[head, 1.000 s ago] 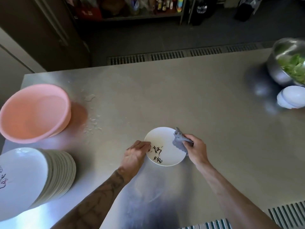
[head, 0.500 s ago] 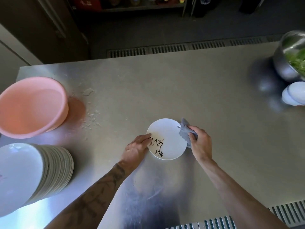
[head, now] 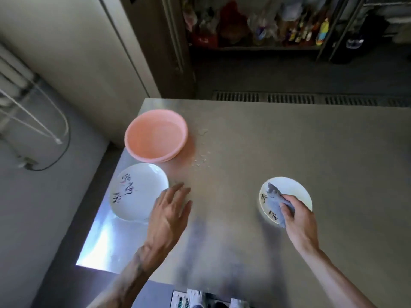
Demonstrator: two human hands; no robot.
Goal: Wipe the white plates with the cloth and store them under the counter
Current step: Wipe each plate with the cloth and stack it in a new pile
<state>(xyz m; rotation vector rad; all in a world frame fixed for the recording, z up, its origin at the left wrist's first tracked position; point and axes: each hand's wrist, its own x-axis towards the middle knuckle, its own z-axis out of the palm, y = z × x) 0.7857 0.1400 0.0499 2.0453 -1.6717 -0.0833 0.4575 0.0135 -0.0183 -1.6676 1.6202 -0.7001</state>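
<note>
The right hand (head: pixel 298 221) curls round a crumpled grey cloth (head: pixel 274 197) and presses it on the small round white plate (head: pixel 291 190) with black brush writing, which lies flat on the steel worktop (head: pixel 289 141). The left hand (head: pixel 171 210), fingers spread and holding nothing, is at the rim of a larger white plate (head: pixel 135 194) near 1 pink plastic basin (head: pixel 155 135). 0.5 s ago it held the small plate's left rim.

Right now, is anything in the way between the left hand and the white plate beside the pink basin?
Nothing visible. The left hand is open, right at the near rim of that white plate. The pink basin sits beyond the plate, not between them.
</note>
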